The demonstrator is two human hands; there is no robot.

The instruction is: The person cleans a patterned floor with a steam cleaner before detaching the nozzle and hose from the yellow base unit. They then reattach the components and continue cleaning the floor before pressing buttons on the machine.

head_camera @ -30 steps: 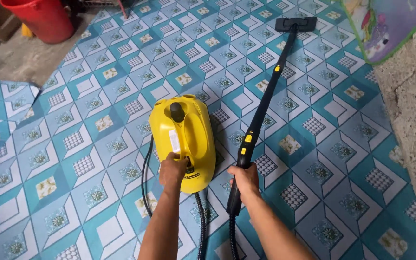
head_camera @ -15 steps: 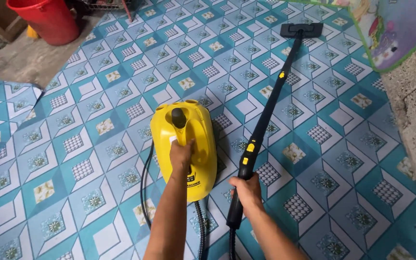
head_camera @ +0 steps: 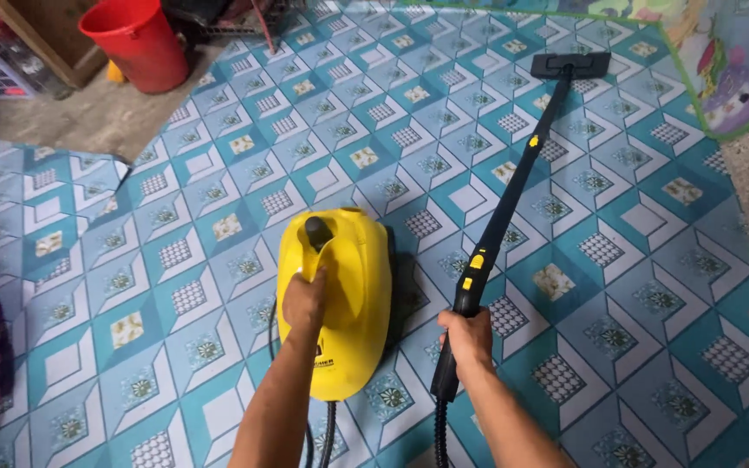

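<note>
The left hand (head_camera: pixel 303 301) is clenched around the carry handle of the yellow steam cleaner (head_camera: pixel 340 299). The right hand (head_camera: pixel 465 336) grasps the black wand (head_camera: pixel 500 221), just below its yellow switches.

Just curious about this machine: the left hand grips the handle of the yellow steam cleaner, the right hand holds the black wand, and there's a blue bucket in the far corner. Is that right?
Nearly. The bucket is red, not blue, as the head view shows. The rest stands: the left hand grips the handle of the yellow steam cleaner, and the right hand holds the black wand.
</note>
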